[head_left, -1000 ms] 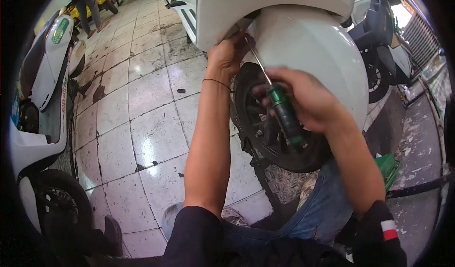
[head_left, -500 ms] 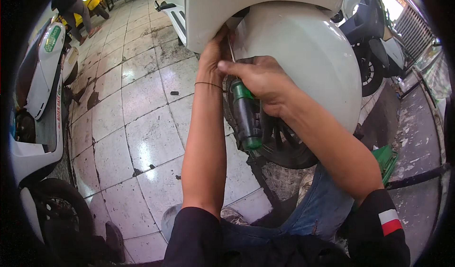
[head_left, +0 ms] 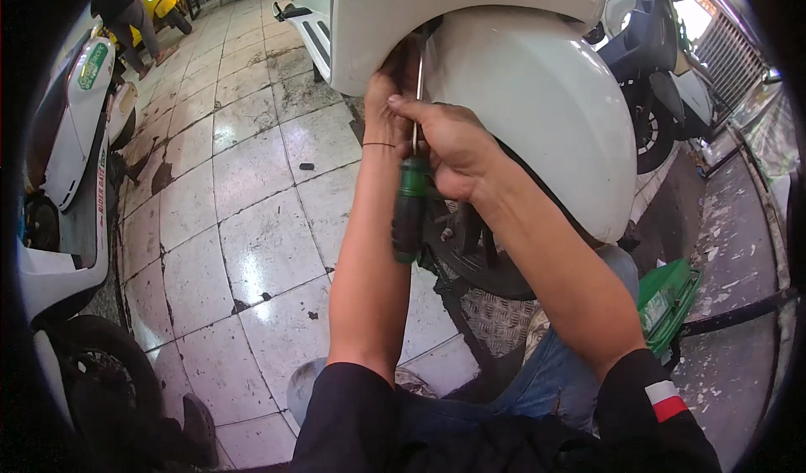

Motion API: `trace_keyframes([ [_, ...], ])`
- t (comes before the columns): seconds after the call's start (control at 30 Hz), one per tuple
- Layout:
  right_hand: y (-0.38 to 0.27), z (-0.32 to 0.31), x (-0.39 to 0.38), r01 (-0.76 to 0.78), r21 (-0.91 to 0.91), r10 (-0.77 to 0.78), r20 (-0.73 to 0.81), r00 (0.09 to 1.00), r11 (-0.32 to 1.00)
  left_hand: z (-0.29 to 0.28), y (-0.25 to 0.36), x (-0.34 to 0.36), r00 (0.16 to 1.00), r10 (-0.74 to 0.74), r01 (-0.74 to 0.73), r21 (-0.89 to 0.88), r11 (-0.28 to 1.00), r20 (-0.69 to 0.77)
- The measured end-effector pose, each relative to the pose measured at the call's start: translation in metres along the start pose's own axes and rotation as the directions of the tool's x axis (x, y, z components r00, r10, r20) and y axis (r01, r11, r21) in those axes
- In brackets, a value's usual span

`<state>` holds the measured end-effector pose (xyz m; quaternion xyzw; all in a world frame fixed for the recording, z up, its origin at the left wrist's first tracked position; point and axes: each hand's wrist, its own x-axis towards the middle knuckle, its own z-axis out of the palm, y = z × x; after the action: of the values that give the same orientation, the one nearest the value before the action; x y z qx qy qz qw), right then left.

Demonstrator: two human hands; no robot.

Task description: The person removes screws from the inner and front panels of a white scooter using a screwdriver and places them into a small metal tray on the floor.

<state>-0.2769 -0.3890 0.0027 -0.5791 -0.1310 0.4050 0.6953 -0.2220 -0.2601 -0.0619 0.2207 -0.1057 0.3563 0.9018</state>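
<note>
A screwdriver [head_left: 410, 213] with a green and black handle hangs nearly upright, its handle down and its metal shaft running up into the gap beside the scooter's white front fender [head_left: 520, 95]. My right hand [head_left: 453, 146] is closed around the shaft just above the handle, thumb stretched to the left across it. Beside it, my left hand [head_left: 388, 108] reaches up under the white body panel [head_left: 378, 20]. Its fingers are in shadow and partly blurred, so what they touch is hidden. The screwdriver's tip is out of sight as well.
The front wheel [head_left: 487, 271] stands over a metal tread plate [head_left: 495, 326]. A green plastic case [head_left: 670, 305] lies to the right. Another white scooter [head_left: 75, 179] is parked at left, a dark one [head_left: 646, 62] at right. A small black piece [head_left: 307, 167] lies on the tiles. A person [head_left: 130, 20] stands far left.
The screwdriver has swung more upright, its handle end shifting left. My right hand has moved slightly left with it, and my left wrist has shifted a little right.
</note>
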Motion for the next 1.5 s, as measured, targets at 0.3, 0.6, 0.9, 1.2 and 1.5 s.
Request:
trace_keyframes([
  [0.3,0.01,-0.02,-0.024,-0.189,0.016,0.189,0.043,0.981,0.982,-0.001,-0.008,0.012,0.996,-0.015,0.035,-0.236,0.971,0.083],
  [0.6,0.018,-0.023,-0.041,-0.167,0.025,0.165,0.078,0.983,0.986,0.0,-0.007,0.012,0.995,0.024,-0.01,-0.148,0.989,0.092],
  [0.9,0.023,-0.034,-0.043,-0.152,0.002,0.151,0.099,0.983,0.988,-0.002,-0.004,0.007,0.992,-0.01,0.038,-0.227,0.973,0.124],
  [1.2,0.025,-0.037,-0.042,-0.143,-0.016,0.144,0.1,0.984,0.99,-0.005,-0.01,0.019,1.0,0.023,-0.024,-0.231,0.973,-0.007],
  [1.5,0.032,-0.05,-0.046,-0.163,-0.029,0.165,0.08,0.983,0.986,-0.021,0.001,-0.03,0.981,-0.075,0.134,0.341,0.931,-0.181],
])
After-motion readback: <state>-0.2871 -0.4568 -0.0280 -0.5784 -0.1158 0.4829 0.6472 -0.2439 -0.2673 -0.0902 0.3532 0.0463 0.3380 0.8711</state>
